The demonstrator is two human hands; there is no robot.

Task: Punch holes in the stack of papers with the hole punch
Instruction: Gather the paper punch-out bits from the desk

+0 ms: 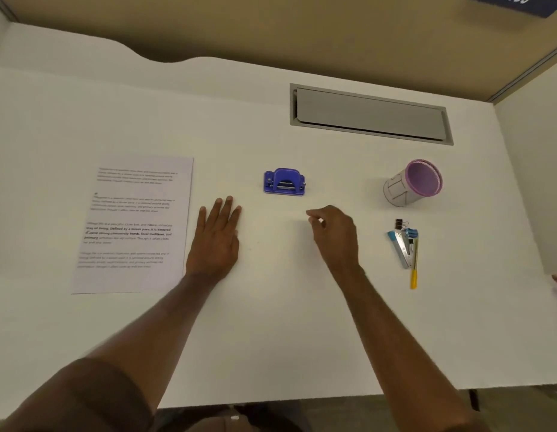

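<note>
A stack of printed papers (133, 226) lies flat on the white desk at the left. A blue hole punch (284, 181) stands in the middle of the desk, to the right of the papers and apart from them. My left hand (217, 238) rests flat on the desk with fingers spread, just right of the paper's edge and below-left of the punch. My right hand (334, 235) hovers below-right of the punch, fingers loosely curled, holding nothing.
A pink-rimmed pen cup (412, 183) stands at the right. Below it lie a stapler (401, 246), a binder clip (399, 223) and a yellow pen (414, 269). A grey cable hatch (369, 115) is set into the desk at the back. The desk's front edge (302, 397) is near.
</note>
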